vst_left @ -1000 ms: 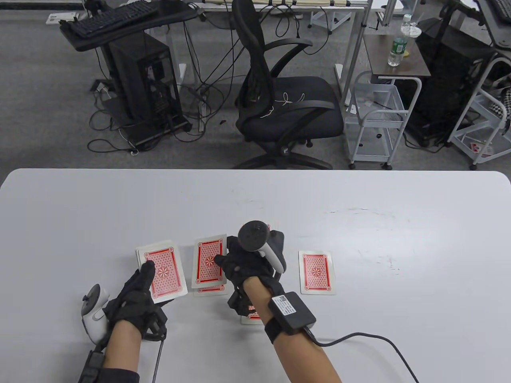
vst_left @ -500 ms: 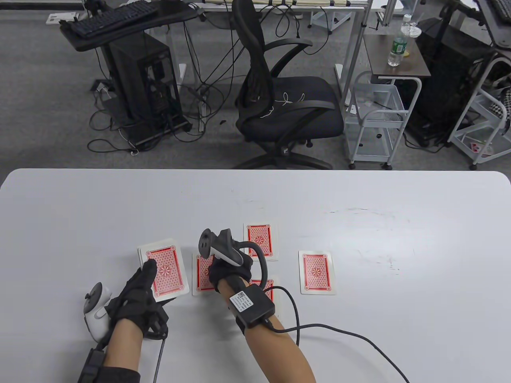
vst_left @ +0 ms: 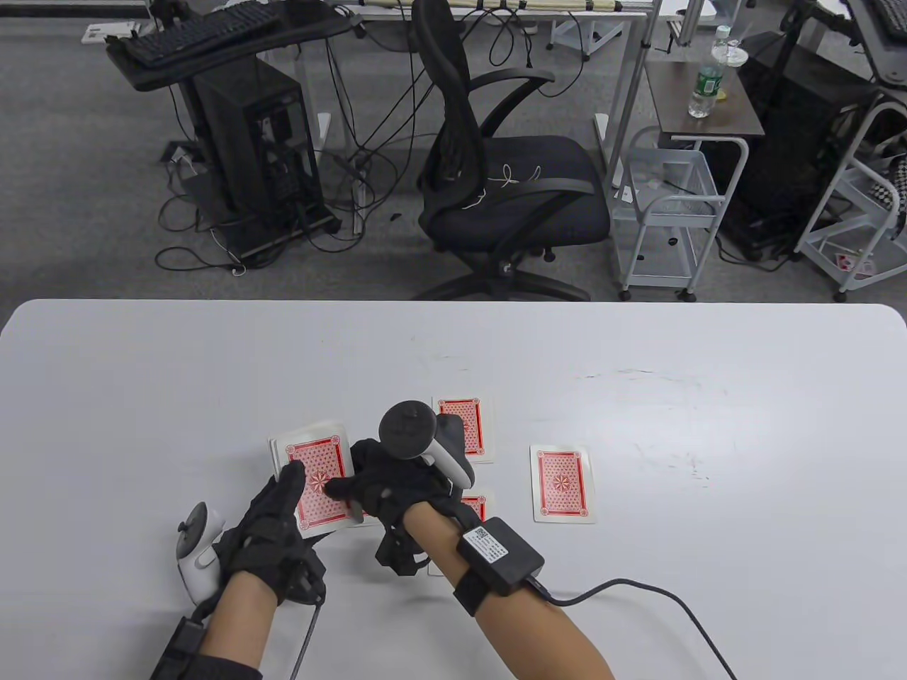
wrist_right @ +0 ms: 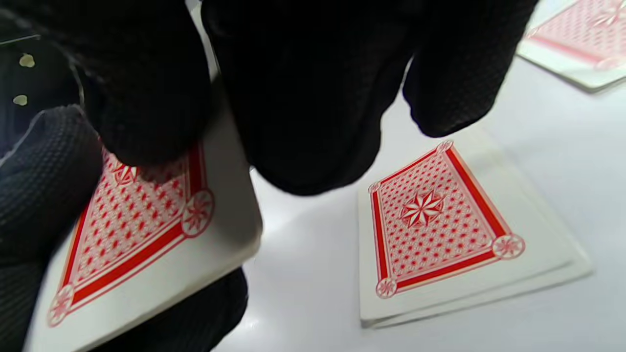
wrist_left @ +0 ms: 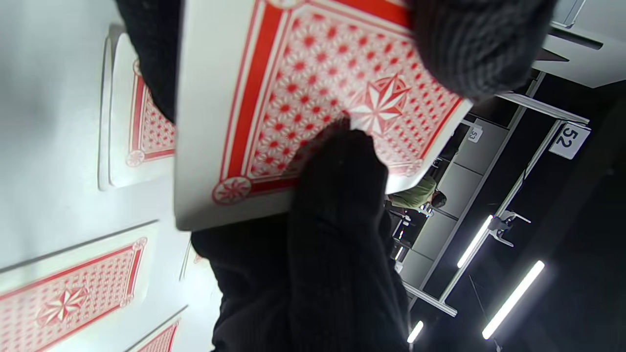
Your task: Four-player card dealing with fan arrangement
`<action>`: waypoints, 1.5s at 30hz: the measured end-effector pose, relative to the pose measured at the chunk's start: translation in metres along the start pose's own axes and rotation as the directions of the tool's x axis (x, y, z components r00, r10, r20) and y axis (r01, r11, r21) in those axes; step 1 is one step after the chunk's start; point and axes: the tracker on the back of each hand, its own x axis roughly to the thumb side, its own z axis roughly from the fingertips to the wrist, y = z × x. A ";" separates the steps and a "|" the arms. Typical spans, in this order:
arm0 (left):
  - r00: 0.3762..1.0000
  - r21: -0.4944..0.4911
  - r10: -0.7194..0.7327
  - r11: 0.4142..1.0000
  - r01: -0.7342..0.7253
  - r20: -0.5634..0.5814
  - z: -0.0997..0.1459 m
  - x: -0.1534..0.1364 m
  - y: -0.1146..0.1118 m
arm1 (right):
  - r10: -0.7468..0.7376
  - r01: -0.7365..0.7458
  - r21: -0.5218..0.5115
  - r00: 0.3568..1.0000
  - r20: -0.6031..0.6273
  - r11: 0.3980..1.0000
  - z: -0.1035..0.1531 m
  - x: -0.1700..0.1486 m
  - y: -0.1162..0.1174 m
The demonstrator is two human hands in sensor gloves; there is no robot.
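Both grips on the deck [vst_left: 319, 482]: left hand [vst_left: 273, 528] cradling it, right hand [vst_left: 386, 489] fingertips touching top card.

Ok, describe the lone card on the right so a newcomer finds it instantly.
Start on the white table and go right of the right hand. The single card lies flat there, red back up; unlike the other cards, it sits apart, untouched, nothing covering it.
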 end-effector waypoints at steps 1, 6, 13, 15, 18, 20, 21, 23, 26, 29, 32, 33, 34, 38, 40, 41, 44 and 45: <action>1.000 -0.003 0.004 1.000 -0.004 -0.001 0.000 -0.001 0.000 | -0.019 0.019 -0.019 1.000 0.012 1.000 0.000 -0.001 -0.002; 0.999 -0.036 0.043 0.998 -0.043 -0.001 -0.003 0.001 0.000 | -0.216 0.214 0.048 0.976 0.032 0.976 -0.005 -0.020 -0.018; 0.999 0.030 0.019 0.999 -0.018 -0.028 -0.003 0.000 0.010 | -0.120 0.113 -0.084 0.990 -0.079 0.990 -0.013 -0.055 -0.082; 1.000 0.034 0.011 0.999 -0.010 -0.025 -0.003 0.001 0.009 | -0.037 0.018 -0.126 0.988 -0.148 0.992 -0.019 -0.067 -0.095; 1.000 0.033 0.003 0.999 -0.002 -0.023 -0.004 0.002 0.009 | 0.088 -0.135 -0.131 0.946 -0.311 0.982 -0.038 -0.092 -0.102; 1.000 0.039 -0.001 0.999 0.001 -0.022 -0.005 0.003 0.011 | 0.180 -0.232 -0.078 0.892 -0.414 0.970 -0.051 -0.106 -0.099; 1.000 0.046 -0.003 0.999 0.004 -0.019 -0.006 0.004 0.013 | 0.226 -0.278 -0.054 0.865 -0.449 0.959 -0.058 -0.112 -0.095; 1.000 0.054 -0.003 0.999 0.004 -0.017 -0.006 0.005 0.016 | 0.279 -0.329 -0.015 0.822 -0.496 0.944 -0.066 -0.121 -0.087; 1.000 0.068 0.006 0.998 -0.005 -0.015 -0.006 0.007 0.020 | 0.439 -0.487 0.059 0.721 -0.536 0.871 -0.077 -0.127 -0.074; 1.000 0.069 0.003 0.998 -0.001 -0.021 -0.007 0.006 0.020 | 0.565 -0.603 0.115 0.640 -0.521 0.789 -0.081 -0.127 -0.068; 1.000 0.064 -0.003 0.998 0.004 -0.021 -0.007 0.005 0.018 | 0.528 -0.566 0.085 0.692 -0.493 0.820 -0.075 -0.113 -0.076; 1.000 0.062 -0.006 0.998 0.007 -0.020 -0.007 0.005 0.017 | 0.497 -0.540 0.052 0.728 -0.473 0.840 -0.071 -0.105 -0.080; 1.000 0.060 -0.008 0.998 0.009 -0.019 -0.007 0.005 0.016 | 0.452 -0.498 0.017 0.772 -0.447 0.867 -0.066 -0.098 -0.084; 1.000 0.050 -0.013 0.999 0.013 -0.011 -0.007 0.004 0.011 | 0.163 -0.184 -0.057 0.952 -0.260 0.981 -0.044 -0.055 -0.083; 1.000 0.043 -0.012 0.999 0.013 -0.011 -0.007 0.003 0.009 | 0.040 -0.043 -0.027 0.993 -0.112 0.999 -0.036 -0.035 -0.068; 1.000 0.040 -0.015 0.999 0.015 -0.012 -0.007 0.003 0.008 | -0.005 0.005 -0.004 0.998 -0.057 1.000 -0.032 -0.027 -0.059; 1.000 0.033 -0.020 0.999 0.021 -0.001 -0.005 0.002 0.004 | -0.071 0.063 0.080 0.992 0.108 0.995 -0.021 -0.004 -0.028; 1.000 0.037 -0.021 0.999 0.021 0.004 -0.004 0.002 0.003 | -0.066 0.060 0.058 0.991 0.115 0.997 -0.018 -0.001 -0.021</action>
